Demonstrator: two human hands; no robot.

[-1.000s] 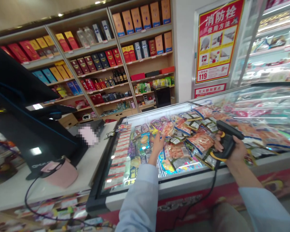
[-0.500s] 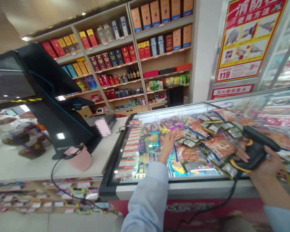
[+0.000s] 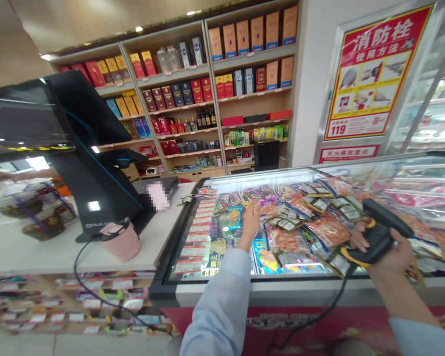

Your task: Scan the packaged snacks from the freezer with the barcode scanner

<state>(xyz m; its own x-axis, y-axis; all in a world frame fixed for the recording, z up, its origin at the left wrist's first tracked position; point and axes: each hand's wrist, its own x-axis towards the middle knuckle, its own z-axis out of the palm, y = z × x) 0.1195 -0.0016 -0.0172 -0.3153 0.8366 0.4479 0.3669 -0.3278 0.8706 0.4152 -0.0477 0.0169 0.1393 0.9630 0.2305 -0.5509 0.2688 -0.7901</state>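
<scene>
My right hand (image 3: 391,257) is wrapped around a black and yellow barcode scanner (image 3: 378,237), held above the right part of the chest display case (image 3: 278,287). The scanner's dark cable runs down over the front of the case. My left hand (image 3: 250,220), bare and with its fingers stretched out, is over the case's snack packs; whether it touches the glass I cannot tell. Near it are a blue snack bag (image 3: 234,216) and clear packs of orange-coloured food (image 3: 287,238). Further right, more packs (image 3: 328,230) lie in a heap close to the scanner.
On the left, a white counter (image 3: 163,237) bears a black checkout terminal (image 3: 104,183), a pink cup-shaped holder (image 3: 121,241) and strapped jars (image 3: 44,222). Another person's arm (image 3: 25,174) shows behind the terminal. Shelves of boxes (image 3: 185,94) and a red poster (image 3: 374,74) stand behind.
The view has tilted slightly and become sharper. Both hands appear a little further left, my right still gripping the scanner. The other person's arm has shifted behind the terminal.
</scene>
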